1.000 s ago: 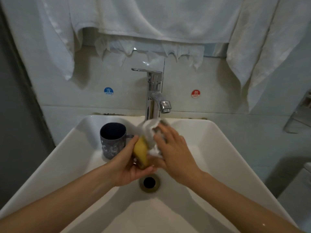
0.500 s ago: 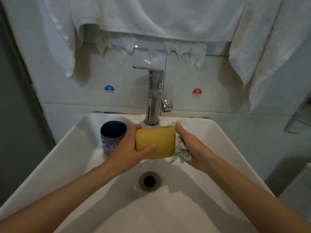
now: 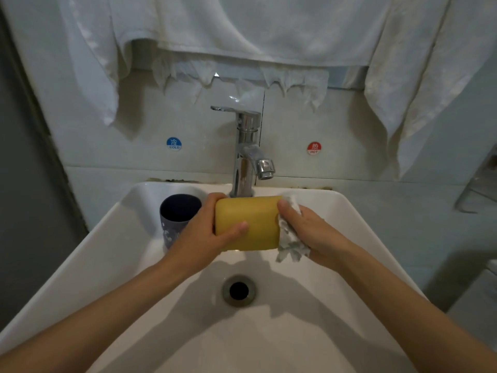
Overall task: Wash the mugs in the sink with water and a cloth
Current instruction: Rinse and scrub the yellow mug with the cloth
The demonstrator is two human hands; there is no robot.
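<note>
Stage: mid-wash | yellow mug (image 3: 247,223) is held sideways below the tap (image 3: 246,146), left hand (image 3: 204,235) fingers wrapped round it | cloth (image 3: 290,238) is gripped against its end by right hand (image 3: 314,232) fingers | blue mug (image 3: 177,216), left of tap, apparently unwashed

Yellow mug (image 3: 248,223), navy mug (image 3: 177,219) (pale-patterned)

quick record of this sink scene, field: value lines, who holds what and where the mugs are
left hand: holds yellow mug, lying sideways over the sink
right hand: presses cloth to the mug's right end
blue mug: upright in sink's back left corner, untouched
tap: no water seen running
drain: open, below the hands
towels: hanging on the wall above
</note>
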